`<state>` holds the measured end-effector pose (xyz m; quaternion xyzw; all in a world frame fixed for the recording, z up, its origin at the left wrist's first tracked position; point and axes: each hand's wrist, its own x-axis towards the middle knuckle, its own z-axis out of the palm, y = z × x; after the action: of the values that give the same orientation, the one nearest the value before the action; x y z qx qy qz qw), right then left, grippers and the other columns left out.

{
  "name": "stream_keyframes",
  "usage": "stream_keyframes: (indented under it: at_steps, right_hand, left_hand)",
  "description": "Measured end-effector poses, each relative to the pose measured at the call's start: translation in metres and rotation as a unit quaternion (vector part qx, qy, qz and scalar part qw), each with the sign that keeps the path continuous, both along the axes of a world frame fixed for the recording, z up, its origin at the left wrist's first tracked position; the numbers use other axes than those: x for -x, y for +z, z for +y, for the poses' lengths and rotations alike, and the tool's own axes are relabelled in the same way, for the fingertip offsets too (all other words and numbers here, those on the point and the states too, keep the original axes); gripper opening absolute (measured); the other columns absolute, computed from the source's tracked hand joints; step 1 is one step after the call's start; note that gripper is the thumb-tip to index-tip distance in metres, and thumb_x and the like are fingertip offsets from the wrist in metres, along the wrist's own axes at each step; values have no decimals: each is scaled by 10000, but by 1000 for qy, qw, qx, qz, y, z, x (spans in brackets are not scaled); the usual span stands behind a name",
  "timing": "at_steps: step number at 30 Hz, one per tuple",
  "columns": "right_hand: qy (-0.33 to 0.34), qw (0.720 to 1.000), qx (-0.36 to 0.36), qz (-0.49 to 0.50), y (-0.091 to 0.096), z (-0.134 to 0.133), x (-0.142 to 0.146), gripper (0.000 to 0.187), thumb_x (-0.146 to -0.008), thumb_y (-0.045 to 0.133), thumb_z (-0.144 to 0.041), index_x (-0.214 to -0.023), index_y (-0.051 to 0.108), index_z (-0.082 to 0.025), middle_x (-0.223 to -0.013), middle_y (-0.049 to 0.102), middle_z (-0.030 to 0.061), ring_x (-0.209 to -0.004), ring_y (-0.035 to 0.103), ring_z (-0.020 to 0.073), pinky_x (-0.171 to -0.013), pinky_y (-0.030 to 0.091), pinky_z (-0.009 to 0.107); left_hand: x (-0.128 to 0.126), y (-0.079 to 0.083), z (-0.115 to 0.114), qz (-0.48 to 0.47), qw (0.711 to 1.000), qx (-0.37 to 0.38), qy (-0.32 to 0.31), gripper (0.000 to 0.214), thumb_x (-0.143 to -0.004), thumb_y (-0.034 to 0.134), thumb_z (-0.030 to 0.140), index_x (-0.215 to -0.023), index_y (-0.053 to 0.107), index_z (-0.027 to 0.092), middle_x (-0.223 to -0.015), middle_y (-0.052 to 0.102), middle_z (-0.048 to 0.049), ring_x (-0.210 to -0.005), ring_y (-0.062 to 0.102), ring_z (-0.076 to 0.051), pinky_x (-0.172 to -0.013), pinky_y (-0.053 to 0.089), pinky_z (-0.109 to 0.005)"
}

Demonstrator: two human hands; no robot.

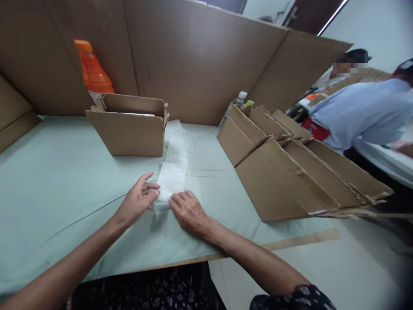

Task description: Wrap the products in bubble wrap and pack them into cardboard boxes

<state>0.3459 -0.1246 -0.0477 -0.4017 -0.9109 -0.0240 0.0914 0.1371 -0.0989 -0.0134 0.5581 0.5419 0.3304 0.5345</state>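
Observation:
A strip of bubble wrap [173, 174] lies lengthwise on the pale green cloth, its near end folded or bunched into a thicker bundle. What is inside that end, if anything, I cannot make out. My left hand [137, 200] is at the near end's left edge, thumb and curled fingers closing on the wrap while the index finger points away. On the opposite side, my right hand [189, 213] rests low on the table with fingers bent together over the near right corner of the bubble wrap. Its thumb is hidden.
An open cardboard box [135, 135] stands behind the left hand, an orange bottle [93, 71] behind it. Divided cardboard boxes [284, 181] and a clear bottle [232, 110] are at right. Cardboard panels [200, 60] wall the back. Two people are beyond, one in a light-blue shirt [358, 110].

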Motion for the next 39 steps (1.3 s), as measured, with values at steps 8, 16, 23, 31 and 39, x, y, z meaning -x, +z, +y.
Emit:
stream_keyframes:
  at_steps: [8, 16, 23, 31, 39]
  right_hand:
    - [-26, 937, 297, 180, 54, 13, -17, 195, -944, 537, -137, -914, 720, -196, -799, 721, -8, -701, 598, 145, -728, 421, 286]
    - [-41, 983, -18, 176, 46, -37, -24, 176, -989, 552, -228, -1115, 670, -194, -1088, 739, 115, -997, 637, 260, -870, 437, 412]
    - [-36, 998, 12, 58, 6, -9, -10, 285, -956, 581, -185, -1235, 628, -152, -1204, 702, 156, -1035, 610, 285, -891, 427, 438]
    - [-85, 947, 217, 219, 26, -37, -24, 328, -990, 614, -323, -1308, 642, -246, -1142, 764, 65, -996, 690, 232, -887, 511, 381]
    - [-77, 991, 39, 104, 17, -45, -20, 375, -908, 682, -243, -1271, 629, -163, -1269, 687, 179, -1102, 621, 344, -904, 483, 501]
  left_hand:
    - [17, -21, -24, 151, 946, -225, -179, 649, -858, 516, 237, -1504, 453, 239, -1217, 703, -88, -984, 660, -222, -903, 547, -401]
    - [-2, -23, -9, 237, 956, -148, -93, 547, -885, 506, 307, -1415, 543, 176, -686, 602, 17, -648, 575, -191, -669, 452, -316]
    - [7, -40, -11, 230, 902, -362, -50, 549, -929, 574, 351, -1446, 477, 197, -1375, 597, -161, -1253, 581, -313, -1057, 480, -497]
    - [21, -29, -38, 174, 941, -240, -165, 533, -947, 503, 273, -1480, 478, 270, -1120, 725, -75, -880, 658, -217, -831, 556, -392]
    - [-7, -35, -8, 236, 915, -307, -114, 449, -924, 524, 285, -1358, 573, 184, -1240, 674, -137, -1120, 619, -295, -990, 497, -479]
